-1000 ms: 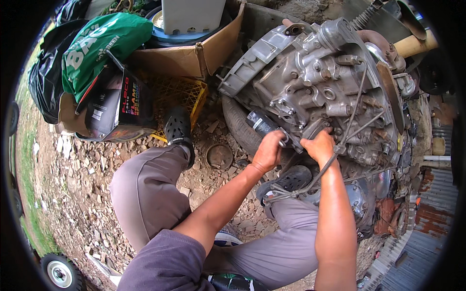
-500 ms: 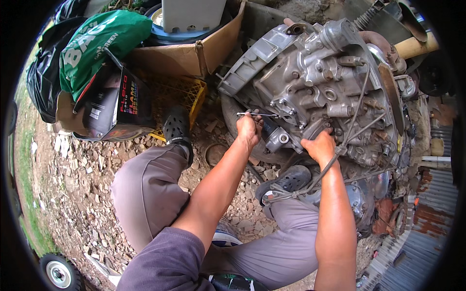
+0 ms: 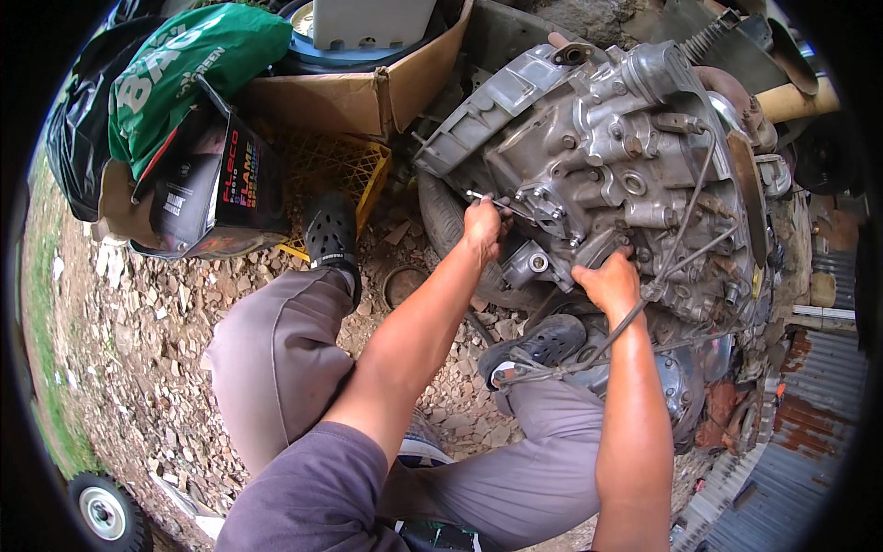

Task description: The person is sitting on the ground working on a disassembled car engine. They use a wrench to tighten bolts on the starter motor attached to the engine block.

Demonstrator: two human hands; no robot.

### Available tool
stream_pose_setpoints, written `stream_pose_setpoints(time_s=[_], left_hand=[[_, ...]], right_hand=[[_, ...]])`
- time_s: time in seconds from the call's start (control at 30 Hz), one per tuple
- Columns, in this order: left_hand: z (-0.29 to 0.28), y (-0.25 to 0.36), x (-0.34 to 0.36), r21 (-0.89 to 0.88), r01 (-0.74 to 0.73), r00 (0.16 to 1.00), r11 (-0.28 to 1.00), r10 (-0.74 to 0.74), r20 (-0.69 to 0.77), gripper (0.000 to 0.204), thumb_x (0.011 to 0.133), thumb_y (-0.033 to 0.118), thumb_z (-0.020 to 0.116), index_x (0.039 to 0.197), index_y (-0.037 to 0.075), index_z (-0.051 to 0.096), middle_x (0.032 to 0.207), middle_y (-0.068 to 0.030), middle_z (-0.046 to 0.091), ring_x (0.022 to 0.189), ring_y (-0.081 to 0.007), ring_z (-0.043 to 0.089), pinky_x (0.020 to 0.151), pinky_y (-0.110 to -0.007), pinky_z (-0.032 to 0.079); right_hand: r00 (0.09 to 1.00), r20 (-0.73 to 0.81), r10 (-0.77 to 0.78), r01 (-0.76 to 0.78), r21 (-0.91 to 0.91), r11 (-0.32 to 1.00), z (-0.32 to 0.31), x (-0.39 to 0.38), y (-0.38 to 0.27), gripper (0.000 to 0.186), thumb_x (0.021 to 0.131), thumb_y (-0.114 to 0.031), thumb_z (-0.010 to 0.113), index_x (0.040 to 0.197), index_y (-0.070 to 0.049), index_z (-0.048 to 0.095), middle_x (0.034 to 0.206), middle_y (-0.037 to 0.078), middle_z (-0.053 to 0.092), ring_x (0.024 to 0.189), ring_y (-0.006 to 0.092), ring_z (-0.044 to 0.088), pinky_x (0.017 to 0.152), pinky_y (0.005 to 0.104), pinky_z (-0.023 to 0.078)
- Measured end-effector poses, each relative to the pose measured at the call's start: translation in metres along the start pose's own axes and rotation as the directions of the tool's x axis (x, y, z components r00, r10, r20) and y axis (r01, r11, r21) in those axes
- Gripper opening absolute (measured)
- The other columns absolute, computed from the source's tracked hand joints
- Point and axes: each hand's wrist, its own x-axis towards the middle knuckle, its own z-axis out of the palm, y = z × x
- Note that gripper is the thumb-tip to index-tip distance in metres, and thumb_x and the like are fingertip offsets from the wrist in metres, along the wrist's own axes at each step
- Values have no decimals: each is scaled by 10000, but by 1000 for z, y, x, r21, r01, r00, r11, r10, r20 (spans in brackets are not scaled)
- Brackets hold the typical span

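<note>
A large, dirty grey metal casting like a gearbox or engine [image 3: 589,147] lies in front of me, its face covered in bolts and ports. My left hand [image 3: 483,227] is closed round a thin silver wrench [image 3: 473,194]. The wrench's far end reaches a small bolted flange [image 3: 549,211] on the casting's left side, but its contact is unclear. My right hand [image 3: 609,281] grips a grey metal arm [image 3: 604,245] lower on the casting, with some fingers hidden behind it. Below, between my hands, is a cylindrical metal fitting [image 3: 532,263].
A rope [image 3: 635,313] loops across the casting near my right wrist. Under its left side lies a tyre [image 3: 441,213]. My clogs [image 3: 556,337] rest on rubble ground. Left are a yellow crate [image 3: 363,179], cardboard boxes [image 3: 322,103] and a green bag [image 3: 184,78]; rusty corrugated sheeting [image 3: 809,414] lies right.
My left hand has risen slightly to the right, and the wrench has swung from nearly level to slanting down toward the flange. My right hand keeps its grip on the metal arm.
</note>
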Motion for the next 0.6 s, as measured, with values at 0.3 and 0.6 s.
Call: stream_pose_setpoints(time_s=[0.3, 0.6], left_hand=[[9, -9, -45, 378, -691, 715, 616, 658, 235, 189, 1008, 193, 372, 1049, 28, 455, 829, -94, 597, 668, -179, 567, 631, -332, 469], [-12, -40, -83, 261, -931, 188, -255, 276, 943, 384, 707, 23, 575, 1086, 76, 540, 1149, -134, 525, 1061, -332, 505, 918, -413, 427]], right_hand=[[1000, 9, -13, 13, 9, 1000, 5, 5, 7, 801, 627, -319, 733, 1155, 198, 424, 1067, 375, 575, 1050, 443, 576, 916, 418, 465], [998, -58, -38, 36, -42, 998, 6, 2, 6, 818, 622, -340, 730, 1144, 209, 420, 1058, 373, 580, 1039, 447, 581, 912, 419, 468]])
